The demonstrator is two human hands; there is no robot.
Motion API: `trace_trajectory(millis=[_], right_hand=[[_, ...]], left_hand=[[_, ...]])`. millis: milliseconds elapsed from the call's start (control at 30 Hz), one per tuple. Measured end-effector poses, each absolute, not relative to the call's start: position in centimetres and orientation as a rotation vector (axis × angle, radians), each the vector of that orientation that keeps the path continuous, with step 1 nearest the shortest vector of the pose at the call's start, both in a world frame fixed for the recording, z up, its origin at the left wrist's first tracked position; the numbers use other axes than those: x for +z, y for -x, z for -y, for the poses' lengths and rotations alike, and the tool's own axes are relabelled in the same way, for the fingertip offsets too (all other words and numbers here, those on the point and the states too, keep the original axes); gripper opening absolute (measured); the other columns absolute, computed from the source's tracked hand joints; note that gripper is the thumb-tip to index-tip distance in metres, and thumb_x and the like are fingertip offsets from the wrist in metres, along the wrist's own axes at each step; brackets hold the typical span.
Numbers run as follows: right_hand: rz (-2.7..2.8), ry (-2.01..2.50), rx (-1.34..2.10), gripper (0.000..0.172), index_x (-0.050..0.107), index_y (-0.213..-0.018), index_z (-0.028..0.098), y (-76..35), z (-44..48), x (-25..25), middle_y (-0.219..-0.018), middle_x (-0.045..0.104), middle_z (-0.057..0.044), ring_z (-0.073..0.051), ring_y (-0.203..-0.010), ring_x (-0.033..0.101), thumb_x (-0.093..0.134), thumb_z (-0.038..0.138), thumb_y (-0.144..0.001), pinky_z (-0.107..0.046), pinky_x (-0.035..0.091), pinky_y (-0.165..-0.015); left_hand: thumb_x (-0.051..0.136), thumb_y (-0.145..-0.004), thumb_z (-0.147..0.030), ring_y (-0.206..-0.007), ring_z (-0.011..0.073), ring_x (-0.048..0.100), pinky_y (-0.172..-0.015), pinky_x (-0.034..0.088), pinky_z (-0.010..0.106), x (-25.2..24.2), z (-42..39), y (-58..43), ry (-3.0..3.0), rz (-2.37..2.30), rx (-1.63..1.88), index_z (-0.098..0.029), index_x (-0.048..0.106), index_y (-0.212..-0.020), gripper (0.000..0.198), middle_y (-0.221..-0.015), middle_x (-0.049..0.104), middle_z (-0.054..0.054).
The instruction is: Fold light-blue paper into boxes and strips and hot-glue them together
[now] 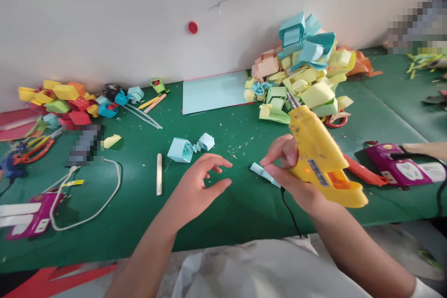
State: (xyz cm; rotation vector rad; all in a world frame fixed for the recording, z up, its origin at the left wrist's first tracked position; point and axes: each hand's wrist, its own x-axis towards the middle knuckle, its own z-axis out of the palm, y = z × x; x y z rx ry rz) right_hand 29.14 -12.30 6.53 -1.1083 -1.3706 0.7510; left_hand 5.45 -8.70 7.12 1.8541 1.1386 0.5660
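Observation:
My right hand [289,167] is wrapped round a yellow hot glue gun [316,149], its metal nozzle pointing up and away to the left. At the tips of its thumb and forefinger is a narrow light-blue paper strip [261,173], seemingly pinched there. My left hand [200,181] is open, with thumb and fingers apart and nothing between them. Just beyond it on the table lie two light-blue folded paper boxes [179,150] joined by a pleated paper strip [199,146]. A short flat wooden stick [159,174] lies left of that hand.
Folded paper pieces are heaped at the back right [307,70] and back left [63,100]. A light-blue sheet [216,93] lies by the wall. Purple power strips [400,165], a white cable [118,186], scissors [38,149] and red-handled scissors [337,119] rest on the green table [223,125].

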Motion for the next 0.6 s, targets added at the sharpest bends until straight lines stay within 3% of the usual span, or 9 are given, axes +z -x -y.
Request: trace_trajectory(millis=[133,267,600], right_hand=[[1.314,1.066,0.757,0.028,0.047,-0.079,0.028,-29.8,12.3,6.0,-0.08,0.068,0.001,-0.023,-0.08,0.064,0.075,0.029,-0.087,-0.043,0.05,-0.075],[1.277,1.015,0.798,0.028,0.048,-0.081,0.028,-29.9,12.3,5.3,-0.081,0.068,0.002,-0.022,-0.081,0.064,0.075,0.025,-0.087,-0.041,0.05,-0.076],[1.196,1.153,0.818,0.031,0.046,-0.079,0.027,-30.4,11.9,3.7,-0.084,0.069,0.0,-0.021,-0.082,0.063,0.076,0.03,-0.085,-0.04,0.051,-0.077]], left_hand=[[0.067,-0.092,-0.03,-0.086,0.0177,0.061,-0.076,0.049,0.031,6.7,8.5,-5.2,-1.752,-1.194,0.761,-0.025,0.071,-0.102,0.012,-0.104,0.068,0.004],[0.067,-0.094,-0.041,-0.083,0.018,0.061,-0.074,0.05,0.032,6.1,8.6,-5.0,-1.552,-1.176,0.932,-0.024,0.073,-0.098,0.019,-0.098,0.068,0.005],[0.086,-0.076,-0.037,-0.074,0.0157,0.058,-0.065,0.049,0.029,5.5,8.7,-4.1,-1.22,-0.763,0.948,-0.024,0.075,-0.094,0.025,-0.092,0.063,0.006]])
